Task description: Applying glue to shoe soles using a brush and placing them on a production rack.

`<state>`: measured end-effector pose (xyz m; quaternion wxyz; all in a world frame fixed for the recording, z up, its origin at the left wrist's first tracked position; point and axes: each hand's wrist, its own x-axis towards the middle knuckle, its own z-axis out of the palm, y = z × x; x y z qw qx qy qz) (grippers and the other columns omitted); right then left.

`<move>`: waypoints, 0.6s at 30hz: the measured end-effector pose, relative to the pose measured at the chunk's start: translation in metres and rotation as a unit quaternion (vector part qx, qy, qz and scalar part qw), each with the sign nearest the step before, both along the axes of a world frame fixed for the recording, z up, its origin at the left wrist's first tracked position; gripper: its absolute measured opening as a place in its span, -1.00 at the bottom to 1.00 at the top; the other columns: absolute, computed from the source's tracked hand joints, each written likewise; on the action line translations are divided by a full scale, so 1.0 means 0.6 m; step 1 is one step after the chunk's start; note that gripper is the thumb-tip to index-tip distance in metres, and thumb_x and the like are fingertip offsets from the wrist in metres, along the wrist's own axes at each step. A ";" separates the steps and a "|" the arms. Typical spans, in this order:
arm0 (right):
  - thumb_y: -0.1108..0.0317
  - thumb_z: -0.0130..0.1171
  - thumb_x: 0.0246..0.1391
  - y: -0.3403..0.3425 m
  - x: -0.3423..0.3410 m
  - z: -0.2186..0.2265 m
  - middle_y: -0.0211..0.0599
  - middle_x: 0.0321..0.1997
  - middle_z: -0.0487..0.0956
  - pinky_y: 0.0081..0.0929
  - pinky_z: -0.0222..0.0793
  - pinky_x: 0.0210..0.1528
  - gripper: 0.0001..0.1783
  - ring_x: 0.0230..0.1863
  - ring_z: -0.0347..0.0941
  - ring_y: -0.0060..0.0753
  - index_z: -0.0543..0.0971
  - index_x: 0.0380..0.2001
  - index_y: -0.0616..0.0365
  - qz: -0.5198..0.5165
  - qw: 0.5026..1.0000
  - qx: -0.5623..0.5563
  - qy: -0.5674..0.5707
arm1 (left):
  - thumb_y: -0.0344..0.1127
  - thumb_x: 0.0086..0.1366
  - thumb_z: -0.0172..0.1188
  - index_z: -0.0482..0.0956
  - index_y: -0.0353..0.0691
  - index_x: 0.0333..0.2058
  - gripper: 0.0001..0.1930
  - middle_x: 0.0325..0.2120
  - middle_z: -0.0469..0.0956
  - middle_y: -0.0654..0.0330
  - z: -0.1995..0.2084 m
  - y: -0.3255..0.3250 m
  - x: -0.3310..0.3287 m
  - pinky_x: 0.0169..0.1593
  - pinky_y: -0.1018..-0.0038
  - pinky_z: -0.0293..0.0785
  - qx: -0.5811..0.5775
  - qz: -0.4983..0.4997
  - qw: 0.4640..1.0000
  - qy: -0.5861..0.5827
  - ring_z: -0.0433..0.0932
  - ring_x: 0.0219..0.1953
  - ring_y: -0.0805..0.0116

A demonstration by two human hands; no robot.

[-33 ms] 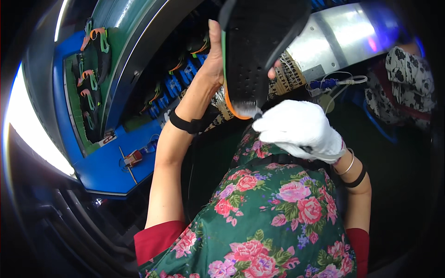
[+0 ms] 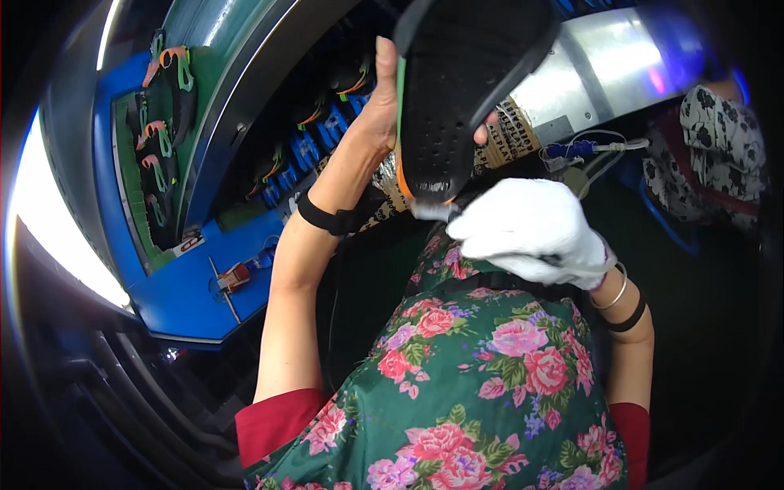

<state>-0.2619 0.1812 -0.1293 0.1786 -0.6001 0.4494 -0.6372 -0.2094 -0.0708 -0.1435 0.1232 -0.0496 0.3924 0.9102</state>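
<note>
In my bare left hand (image 2: 384, 114) is a black shoe sole (image 2: 445, 106), held up tilted with its near end toward me. My thumb lies along its left edge and fingertips show at its right side. The sole has small holes, a green and orange rim, and a wet shine near its near end. My right hand (image 2: 527, 233), in a white glove, is closed around a small brush (image 2: 433, 212) whose handle is mostly hidden. The brush's pale bristles lie at the sole's near orange rim; whether they touch it is blurred.
A curved machine with a metal cover (image 2: 608, 65) runs behind the sole. On the left, a blue table (image 2: 184, 298) borders a green belt carrying several dark soles (image 2: 159, 155). A small red-brown object (image 2: 234, 278) sits on the table. At right are white cables (image 2: 616, 145) and a person's patterned sleeve (image 2: 719, 126).
The brush has moved left and slightly down, from the inner face to the near rim. The sole has shifted a little to the right in my left hand.
</note>
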 end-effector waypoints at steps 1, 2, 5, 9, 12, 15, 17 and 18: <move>0.44 0.46 -0.08 0.002 -0.007 -0.001 -0.30 -0.10 0.76 -0.36 0.63 -0.11 -0.71 -0.17 0.69 -0.22 0.75 -0.20 0.02 0.049 0.998 -0.003 -0.049 | 0.80 0.05 -0.28 0.30 -0.40 0.33 0.30 -0.15 0.62 -0.31 0.001 -0.002 0.002 -0.15 0.08 0.76 0.029 -0.035 0.999 0.008 0.73 -0.18 -0.05; 0.44 0.46 -0.08 0.001 -0.008 0.001 -0.30 -0.10 0.76 -0.36 0.63 -0.11 -0.71 -0.17 0.69 -0.22 0.75 -0.20 0.02 0.053 0.997 -0.003 -0.048 | 0.80 0.05 -0.28 0.30 -0.40 0.33 0.30 -0.15 0.62 -0.31 -0.002 -0.008 0.004 -0.15 0.08 0.76 0.029 -0.031 0.999 0.009 0.73 -0.18 -0.05; 0.42 0.42 -0.02 -0.002 -0.008 0.006 -0.31 -0.12 0.76 -0.35 0.63 -0.09 -0.71 -0.16 0.70 -0.22 0.74 -0.16 0.05 -0.079 0.989 0.006 0.123 | 0.71 0.14 -0.15 0.36 -0.41 0.28 0.19 -0.13 0.63 -0.29 0.013 -0.004 0.001 -0.20 0.12 0.80 -0.003 -0.061 0.997 -0.044 0.75 -0.22 -0.03; 0.34 0.40 0.04 -0.014 0.004 -0.013 -0.34 -0.14 0.76 -0.35 0.63 -0.11 -0.77 -0.16 0.70 -0.22 0.74 -0.18 0.02 -0.031 0.989 0.026 0.145 | 0.67 0.18 -0.10 0.40 -0.35 0.28 0.12 -0.05 0.63 -0.20 0.027 0.000 -0.011 -0.22 0.20 0.81 -0.215 -0.042 0.967 -0.133 0.75 -0.16 -0.01; 0.35 0.43 0.01 -0.020 -0.023 0.010 -0.35 -0.13 0.76 -0.34 0.63 -0.09 -0.80 -0.15 0.70 -0.23 0.75 -0.23 0.00 0.072 0.997 0.018 0.013 | 0.69 0.17 -0.13 0.41 -0.31 0.28 0.12 -0.06 0.64 -0.15 0.013 -0.015 -0.007 -0.23 0.17 0.81 -0.200 -0.061 0.966 -0.155 0.75 -0.19 -0.01; 0.46 0.42 -0.04 -0.032 -0.041 0.000 -0.33 -0.16 0.77 -0.33 0.63 -0.06 -0.79 -0.17 0.71 -0.22 0.77 -0.25 0.03 -0.007 0.999 0.017 0.042 | 0.63 0.22 -0.11 0.45 -0.37 0.20 0.06 -0.16 0.65 -0.21 0.016 -0.015 -0.015 -0.30 0.21 0.81 -0.148 -0.035 0.974 -0.168 0.77 -0.30 0.02; 0.46 0.43 -0.08 -0.030 -0.042 -0.001 -0.28 -0.20 0.77 -0.30 0.63 -0.05 -0.82 -0.18 0.72 -0.20 0.77 -0.31 0.09 0.013 0.998 0.067 -0.003 | 0.69 0.18 -0.16 0.45 -0.33 0.23 0.10 -0.13 0.65 -0.15 0.015 -0.012 -0.015 -0.30 0.15 0.78 -0.035 -0.033 0.981 -0.188 0.75 -0.31 -0.02; 0.54 0.47 -0.11 -0.029 -0.040 0.005 -0.20 -0.22 0.78 -0.35 0.65 -0.09 -0.86 -0.20 0.74 -0.18 0.77 -0.40 0.12 0.031 0.995 0.087 -0.048 | 0.74 0.14 -0.21 0.44 -0.30 0.25 0.15 -0.11 0.66 -0.08 0.008 -0.013 -0.011 -0.31 0.09 0.76 0.076 -0.027 0.973 -0.215 0.73 -0.33 -0.06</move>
